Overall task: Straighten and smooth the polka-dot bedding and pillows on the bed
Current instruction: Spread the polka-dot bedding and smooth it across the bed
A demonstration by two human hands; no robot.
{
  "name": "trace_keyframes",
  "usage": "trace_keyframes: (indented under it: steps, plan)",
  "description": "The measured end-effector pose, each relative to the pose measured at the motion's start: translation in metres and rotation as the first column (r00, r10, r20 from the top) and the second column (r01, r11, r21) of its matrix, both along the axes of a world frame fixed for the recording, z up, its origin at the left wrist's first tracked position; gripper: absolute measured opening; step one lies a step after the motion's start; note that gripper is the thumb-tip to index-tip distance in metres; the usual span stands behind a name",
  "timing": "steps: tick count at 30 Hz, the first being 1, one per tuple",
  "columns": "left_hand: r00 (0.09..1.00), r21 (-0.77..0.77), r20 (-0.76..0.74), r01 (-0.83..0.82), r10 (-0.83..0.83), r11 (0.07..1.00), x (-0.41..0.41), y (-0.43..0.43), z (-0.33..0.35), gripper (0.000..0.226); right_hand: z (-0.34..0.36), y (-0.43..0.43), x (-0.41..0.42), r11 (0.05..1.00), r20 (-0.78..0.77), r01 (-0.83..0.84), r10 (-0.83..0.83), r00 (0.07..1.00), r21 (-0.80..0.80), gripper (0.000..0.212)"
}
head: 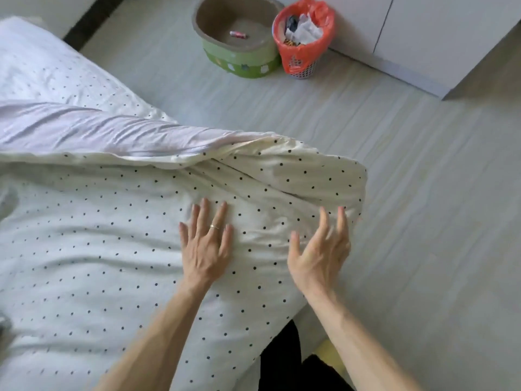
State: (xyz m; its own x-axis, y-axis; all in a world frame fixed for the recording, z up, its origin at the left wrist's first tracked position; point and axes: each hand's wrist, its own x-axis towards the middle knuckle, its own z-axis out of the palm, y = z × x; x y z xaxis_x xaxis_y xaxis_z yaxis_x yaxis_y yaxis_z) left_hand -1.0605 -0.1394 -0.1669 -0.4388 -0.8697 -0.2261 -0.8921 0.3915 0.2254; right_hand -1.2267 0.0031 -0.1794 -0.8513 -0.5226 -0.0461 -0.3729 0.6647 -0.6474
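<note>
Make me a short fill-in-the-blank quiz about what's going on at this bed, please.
1. The left hand lies ____ on the polka-dot duvet, fingers spread.
2. A ____ sits on one finger of the left hand.
3. The waste basket on the floor is lined with a ____ bag.
4. The right hand is near the duvet's ____ corner.

Missing words: flat; ring; red; folded-over

Home bedroom: bed [42,66] with polka-dot bedding [98,249], lined wastebasket [303,38] and white cabinets [423,32] on the floor beyond.
</note>
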Motion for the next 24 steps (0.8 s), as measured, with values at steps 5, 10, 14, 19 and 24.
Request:
trace_keyframes:
  steps: [5,10,14,19,24]
  plan:
    - [0.914,0.041,0.026,-0.405,0.404,0.913,0.055,0.042,-0.014,0.055,-0.015,-0.020,0.031,0.509,-0.082,-0.828,0.859,0.505,0.238,0.079]
    - [0.873,0.116,0.166,-0.480,0.459,0.870,0.084,0.094,-0.023,0.062,-0.021,-0.018,-0.035,0.486,0.482,-0.494,0.160,0.862,0.721,0.142]
    - [0.794,0.097,0.253,-0.589,0.552,0.802,0.065,0.050,-0.012,0.042,0.015,-0.069,0.024,0.660,-0.133,-0.731,0.751,0.647,0.170,0.099]
    - [0.813,-0.010,0.040,-0.581,0.581,0.814,0.039,-0.018,0.010,0.046,0.030,-0.156,0.004,0.088,-0.038,-0.882,0.996,0.079,0.462,0.076]
    - [0.847,0.189,0.089,-0.530,0.523,0.826,0.023,-0.049,0.011,0.062,0.029,-0.206,-0.068,0.302,0.173,-0.550,0.739,0.651,0.778,0.101]
